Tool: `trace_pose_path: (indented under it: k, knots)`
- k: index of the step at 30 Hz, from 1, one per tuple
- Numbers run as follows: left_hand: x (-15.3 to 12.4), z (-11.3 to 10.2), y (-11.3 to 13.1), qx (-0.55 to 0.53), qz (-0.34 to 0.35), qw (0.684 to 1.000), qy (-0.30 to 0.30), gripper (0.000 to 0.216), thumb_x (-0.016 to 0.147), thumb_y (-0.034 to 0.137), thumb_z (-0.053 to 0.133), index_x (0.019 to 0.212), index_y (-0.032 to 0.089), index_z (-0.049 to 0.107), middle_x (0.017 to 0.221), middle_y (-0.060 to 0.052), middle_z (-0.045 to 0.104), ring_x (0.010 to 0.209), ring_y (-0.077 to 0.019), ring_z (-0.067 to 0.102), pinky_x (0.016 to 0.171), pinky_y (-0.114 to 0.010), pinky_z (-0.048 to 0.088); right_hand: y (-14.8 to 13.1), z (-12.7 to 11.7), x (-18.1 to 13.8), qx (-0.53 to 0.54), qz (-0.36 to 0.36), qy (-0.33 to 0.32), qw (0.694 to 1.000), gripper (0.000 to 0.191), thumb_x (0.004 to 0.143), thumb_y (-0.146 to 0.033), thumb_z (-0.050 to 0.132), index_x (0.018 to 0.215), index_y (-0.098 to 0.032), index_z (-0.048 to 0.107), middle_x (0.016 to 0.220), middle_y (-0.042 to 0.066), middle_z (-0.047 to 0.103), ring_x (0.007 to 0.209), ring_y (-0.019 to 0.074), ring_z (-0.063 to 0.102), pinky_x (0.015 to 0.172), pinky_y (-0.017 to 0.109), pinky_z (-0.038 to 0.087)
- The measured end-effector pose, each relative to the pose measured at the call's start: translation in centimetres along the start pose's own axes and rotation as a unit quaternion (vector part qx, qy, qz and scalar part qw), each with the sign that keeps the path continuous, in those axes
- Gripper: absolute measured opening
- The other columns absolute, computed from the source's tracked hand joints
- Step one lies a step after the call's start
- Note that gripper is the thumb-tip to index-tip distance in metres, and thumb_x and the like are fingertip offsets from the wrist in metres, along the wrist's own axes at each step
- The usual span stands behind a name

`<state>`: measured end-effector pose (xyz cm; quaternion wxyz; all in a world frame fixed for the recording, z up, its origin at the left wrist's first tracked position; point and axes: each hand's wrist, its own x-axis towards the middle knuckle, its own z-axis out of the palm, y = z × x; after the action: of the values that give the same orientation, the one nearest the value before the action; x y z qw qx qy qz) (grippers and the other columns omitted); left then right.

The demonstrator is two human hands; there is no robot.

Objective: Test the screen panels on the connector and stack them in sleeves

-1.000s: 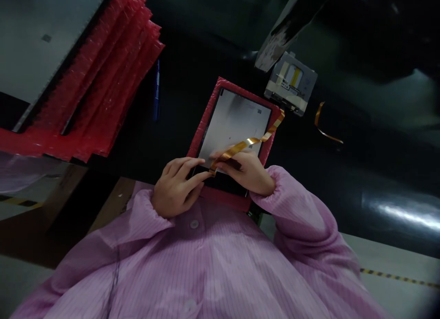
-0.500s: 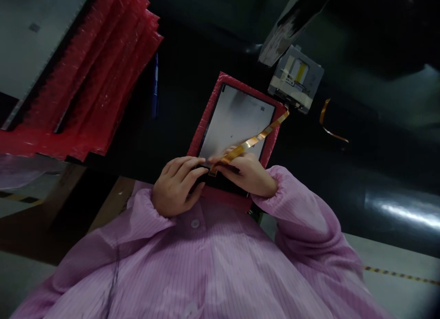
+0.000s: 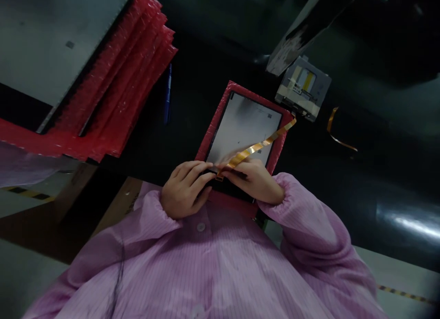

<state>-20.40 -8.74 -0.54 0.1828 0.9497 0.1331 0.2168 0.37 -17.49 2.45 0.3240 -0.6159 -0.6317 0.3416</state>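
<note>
A flat display panel [image 3: 245, 122] with a silvery back and dark border lies on red bubble wrap [image 3: 215, 119] at the table edge before me. A gold flex cable [image 3: 256, 147] runs slantwise across it, from the panel's near edge to the grey box. My right hand [image 3: 252, 179] is closed on the cable's near part, thumb and fingers pressed together over the panel. My left hand [image 3: 185, 188] rests at the near left corner with fingers stretched out and thumb apart. Its fingertips are by the cable's end; whether they touch it I cannot tell.
Left, large panels [image 3: 68, 44] lie stacked with red bubble-wrap sheets [image 3: 137, 85]. A blue pen [image 3: 167, 94] lies between stack and panel. A grey box with tape [image 3: 304, 87] stands beyond the panel's far right corner. Another gold flex cable [image 3: 331, 126] lies farther right.
The whole view has shifted slightly, so everything sits a little farther right and lower. Both hands keep nearly the same pose at the panel's near edge, the right still on the flex cable.
</note>
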Motion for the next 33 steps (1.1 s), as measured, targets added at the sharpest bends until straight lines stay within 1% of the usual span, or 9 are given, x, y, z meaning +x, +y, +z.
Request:
trace_pose_path:
  k: [4, 8, 12, 16, 21, 24, 27, 30, 33]
  knots:
    - [-0.01, -0.02, 0.02, -0.005, -0.001, 1.000, 0.003, 0.029, 0.086, 0.021, 0.058, 0.115, 0.017, 0.060, 0.123, -0.010, 0.066, 0.115, -0.0248, 0.057, 0.100, -0.040, 0.047, -0.08, -0.05, 0.01, -0.010, -0.001, -0.002, 1.000, 0.022, 0.095, -0.023, 0.055, 0.109, -0.026, 0.073, 0.107, 0.004, 0.074, 0.099, 0.0210, 0.069, 0.086, 0.034, 0.055]
    - [-0.05, 0.11, -0.05, -0.008, 0.003, 1.000, 0.015, 0.028, 0.086, 0.020, 0.058, 0.113, 0.015, 0.061, 0.123, -0.010, 0.066, 0.115, -0.0247, 0.057, 0.099, -0.040, 0.047, -0.39, -0.07, -0.04, -0.047, -0.005, -0.005, 0.999, 0.022, 0.096, -0.023, 0.053, 0.109, -0.021, 0.072, 0.108, 0.006, 0.074, 0.100, 0.0204, 0.069, 0.087, 0.033, 0.055]
    - [-0.03, 0.27, -0.17, -0.004, 0.018, 1.000, 0.026, 0.030, 0.086, 0.019, 0.059, 0.115, 0.014, 0.061, 0.122, -0.011, 0.067, 0.114, -0.0249, 0.058, 0.099, -0.040, 0.047, -0.55, 0.07, -0.01, -0.070, -0.029, -0.024, 0.997, 0.022, 0.096, -0.020, 0.053, 0.112, -0.019, 0.069, 0.105, 0.007, 0.073, 0.100, 0.0210, 0.068, 0.090, 0.035, 0.054]
    - [-0.04, 0.26, -0.24, 0.003, 0.024, 0.999, 0.033, 0.029, 0.085, 0.019, 0.059, 0.113, 0.013, 0.062, 0.121, -0.011, 0.067, 0.114, -0.0252, 0.059, 0.098, -0.040, 0.048, -0.41, 0.21, 0.05, -0.062, -0.053, -0.038, 0.996, 0.024, 0.095, -0.016, 0.052, 0.114, -0.019, 0.067, 0.104, 0.007, 0.072, 0.099, 0.0217, 0.066, 0.090, 0.038, 0.053]
    - [-0.08, 0.30, -0.22, 0.009, 0.030, 0.999, 0.039, 0.030, 0.085, 0.020, 0.060, 0.114, 0.013, 0.062, 0.121, -0.011, 0.068, 0.113, -0.0249, 0.059, 0.099, -0.040, 0.049, -0.51, 0.10, 0.00, -0.057, -0.034, -0.048, 0.997, 0.024, 0.097, -0.016, 0.050, 0.114, -0.018, 0.066, 0.106, 0.008, 0.070, 0.100, 0.0210, 0.065, 0.090, 0.037, 0.052]
    - [-0.08, 0.39, -0.24, 0.011, 0.034, 0.999, 0.039, 0.031, 0.084, 0.020, 0.062, 0.114, 0.013, 0.062, 0.121, -0.011, 0.068, 0.113, -0.0255, 0.060, 0.098, -0.040, 0.050, -0.58, 0.03, 0.01, -0.057, -0.040, -0.056, 0.996, 0.024, 0.097, -0.015, 0.048, 0.113, -0.015, 0.066, 0.102, 0.010, 0.069, 0.100, 0.0228, 0.064, 0.091, 0.039, 0.051]
    - [-0.12, 0.46, -0.29, 0.015, 0.037, 0.998, 0.039, 0.031, 0.083, 0.020, 0.063, 0.113, 0.013, 0.062, 0.120, -0.011, 0.068, 0.112, -0.0260, 0.060, 0.097, -0.041, 0.050, -0.53, 0.06, 0.02, -0.045, -0.044, -0.042, 0.997, 0.024, 0.097, -0.014, 0.048, 0.112, -0.015, 0.067, 0.099, 0.010, 0.068, 0.101, 0.0227, 0.064, 0.091, 0.039, 0.051]
    - [-0.20, 0.47, -0.36, 0.020, 0.041, 0.998, 0.043, 0.032, 0.083, 0.020, 0.064, 0.113, 0.013, 0.063, 0.119, -0.012, 0.069, 0.111, -0.0263, 0.060, 0.096, -0.041, 0.051, -0.46, 0.11, -0.02, -0.017, -0.043, -0.015, 0.999, 0.025, 0.097, -0.013, 0.048, 0.112, -0.017, 0.067, 0.099, 0.008, 0.070, 0.100, 0.0205, 0.065, 0.091, 0.037, 0.051]
    - [-0.24, 0.43, -0.42, 0.028, 0.054, 0.997, 0.043, 0.033, 0.082, 0.020, 0.065, 0.115, 0.016, 0.065, 0.119, -0.012, 0.068, 0.112, -0.0266, 0.060, 0.094, -0.041, 0.052, -0.43, 0.13, -0.12, -0.006, -0.041, 0.013, 0.999, 0.025, 0.096, -0.011, 0.050, 0.113, -0.018, 0.067, 0.102, 0.006, 0.071, 0.101, 0.0191, 0.065, 0.092, 0.034, 0.051]
